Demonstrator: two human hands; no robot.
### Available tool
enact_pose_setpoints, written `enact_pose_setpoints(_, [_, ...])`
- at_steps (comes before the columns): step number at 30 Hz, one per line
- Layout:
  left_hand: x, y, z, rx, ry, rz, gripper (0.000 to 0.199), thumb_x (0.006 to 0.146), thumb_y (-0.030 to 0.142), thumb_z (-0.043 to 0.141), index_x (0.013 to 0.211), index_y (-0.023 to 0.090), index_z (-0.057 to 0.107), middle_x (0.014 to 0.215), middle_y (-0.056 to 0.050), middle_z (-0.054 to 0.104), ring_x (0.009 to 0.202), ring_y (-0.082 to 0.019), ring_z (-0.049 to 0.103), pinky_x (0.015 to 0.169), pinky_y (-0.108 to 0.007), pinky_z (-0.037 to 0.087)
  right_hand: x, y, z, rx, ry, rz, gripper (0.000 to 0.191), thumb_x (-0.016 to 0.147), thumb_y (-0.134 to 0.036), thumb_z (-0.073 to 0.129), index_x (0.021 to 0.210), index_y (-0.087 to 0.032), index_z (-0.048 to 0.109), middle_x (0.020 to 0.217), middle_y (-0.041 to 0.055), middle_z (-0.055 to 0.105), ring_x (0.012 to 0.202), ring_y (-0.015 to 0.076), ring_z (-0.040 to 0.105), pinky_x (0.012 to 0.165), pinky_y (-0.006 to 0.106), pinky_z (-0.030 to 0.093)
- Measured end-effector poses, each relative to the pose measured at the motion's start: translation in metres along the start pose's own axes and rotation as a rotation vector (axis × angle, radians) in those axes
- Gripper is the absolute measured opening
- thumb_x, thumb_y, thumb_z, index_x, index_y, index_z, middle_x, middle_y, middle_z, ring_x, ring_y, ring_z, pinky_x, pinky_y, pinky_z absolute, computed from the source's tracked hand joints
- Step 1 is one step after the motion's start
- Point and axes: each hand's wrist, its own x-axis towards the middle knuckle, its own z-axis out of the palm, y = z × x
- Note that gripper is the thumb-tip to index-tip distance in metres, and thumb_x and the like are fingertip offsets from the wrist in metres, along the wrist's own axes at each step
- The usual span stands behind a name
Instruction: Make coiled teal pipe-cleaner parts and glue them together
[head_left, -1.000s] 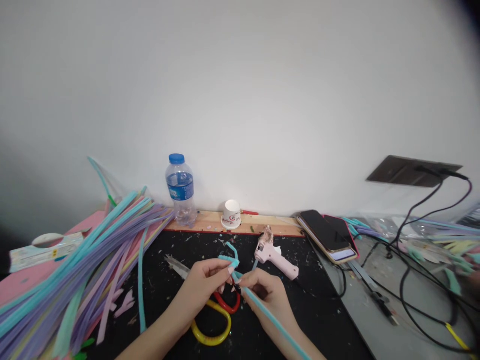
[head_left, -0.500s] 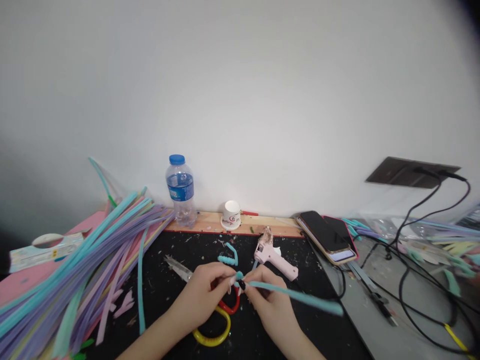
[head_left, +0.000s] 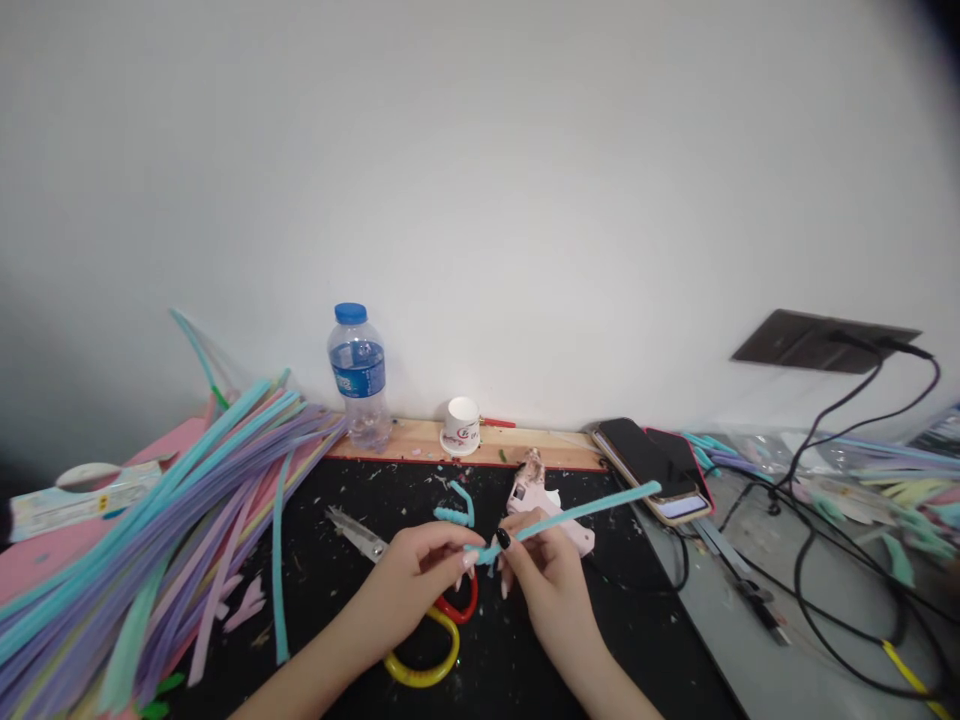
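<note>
Above the black surface (head_left: 510, 665), the left hand (head_left: 420, 577) and right hand (head_left: 553, 578) pinch the turquoise stem (head_left: 600, 501) near one end; close grips should control bending.

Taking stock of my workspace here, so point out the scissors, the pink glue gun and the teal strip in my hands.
Scissors (head_left: 364, 538): head view, on the metal blades.
Pink glue gun (head_left: 535, 497): head view, on the upper body.
Teal strip (head_left: 589, 510): head view, on its straight length.
</note>
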Motion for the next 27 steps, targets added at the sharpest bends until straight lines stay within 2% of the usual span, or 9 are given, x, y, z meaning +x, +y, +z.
enact_pose_setpoints(4, [0.002, -0.001, 0.004, -0.153, 0.022, -0.104, 0.019, 0.077, 0.027, 0.057, 0.085, 0.012, 0.065, 0.066, -0.001, 0.061, 0.058, -0.012, 0.053, 0.053, -0.021, 0.042, 0.0, -0.003, 0.001, -0.011, -0.015, -0.044, 0.011, 0.082, -0.023, 0.054, 0.073, -0.017, 0.053, 0.071, 0.0014, 0.055, 0.059, 0.0133, 0.053, 0.056, 0.026, 0.045])
enact_pose_setpoints(7, [0.001, -0.003, 0.007, -0.178, 0.039, -0.155, 0.021, 0.078, 0.031, 0.055, 0.083, 0.012, 0.063, 0.055, 0.003, 0.053, 0.047, -0.01, 0.049, 0.047, -0.021, 0.044, -0.001, -0.002, 0.001, -0.029, -0.011, -0.049, 0.011, 0.083, -0.022, 0.054, 0.073, -0.017, 0.054, 0.069, 0.0011, 0.056, 0.059, 0.0137, 0.054, 0.057, 0.026, 0.044])
enact_pose_setpoints(10, [-0.001, -0.005, 0.01, -0.169, 0.071, -0.142, 0.019, 0.079, 0.029, 0.053, 0.084, 0.013, 0.062, 0.067, -0.001, 0.06, 0.06, -0.014, 0.058, 0.05, -0.023, 0.05, -0.002, -0.002, 0.002, -0.006, -0.026, -0.039, 0.012, 0.083, -0.022, 0.054, 0.072, -0.018, 0.054, 0.066, 0.0007, 0.056, 0.059, 0.0137, 0.054, 0.058, 0.027, 0.045])
enact_pose_setpoints(12, [-0.003, -0.006, 0.011, -0.167, 0.055, -0.138, 0.018, 0.081, 0.027, 0.049, 0.082, 0.014, 0.061, 0.073, -0.004, 0.064, 0.068, -0.017, 0.062, 0.053, -0.023, 0.052, -0.003, 0.0, 0.003, 0.021, -0.039, -0.03, 0.014, 0.083, -0.023, 0.054, 0.071, -0.018, 0.053, 0.065, 0.0002, 0.056, 0.058, 0.0133, 0.054, 0.057, 0.026, 0.045])
enact_pose_setpoints(19, [-0.004, -0.005, 0.009, -0.134, -0.005, -0.07, 0.02, 0.085, 0.026, 0.043, 0.075, 0.015, 0.056, 0.065, -0.002, 0.066, 0.06, -0.016, 0.066, 0.058, -0.027, 0.054, -0.005, 0.006, 0.006, 0.199, -0.063, 0.051, 0.015, 0.085, -0.031, 0.052, 0.076, -0.019, 0.05, 0.057, -0.003, 0.054, 0.047, 0.012, 0.054, 0.048, 0.026, 0.047])
enact_pose_setpoints(24, [-0.003, -0.001, 0.006, -0.135, -0.031, -0.063, 0.021, 0.085, 0.029, 0.045, 0.075, 0.014, 0.057, 0.063, -0.003, 0.067, 0.06, -0.016, 0.066, 0.059, -0.026, 0.053, -0.004, 0.003, 0.007, 0.23, -0.027, 0.115, 0.018, 0.08, -0.034, 0.059, 0.081, -0.018, 0.051, 0.069, -0.0023, 0.053, 0.044, 0.0091, 0.054, 0.041, 0.023, 0.048])
enact_pose_setpoints(27, [-0.001, 0.001, 0.005, -0.241, -0.017, -0.102, 0.02, 0.084, 0.031, 0.048, 0.077, 0.014, 0.056, 0.061, -0.002, 0.066, 0.059, -0.014, 0.065, 0.055, -0.021, 0.05, -0.004, 0.002, 0.007, 0.233, -0.032, 0.125, 0.018, 0.079, -0.034, 0.059, 0.08, -0.018, 0.051, 0.067, -0.0038, 0.05, 0.043, 0.0078, 0.053, 0.038, 0.021, 0.047])
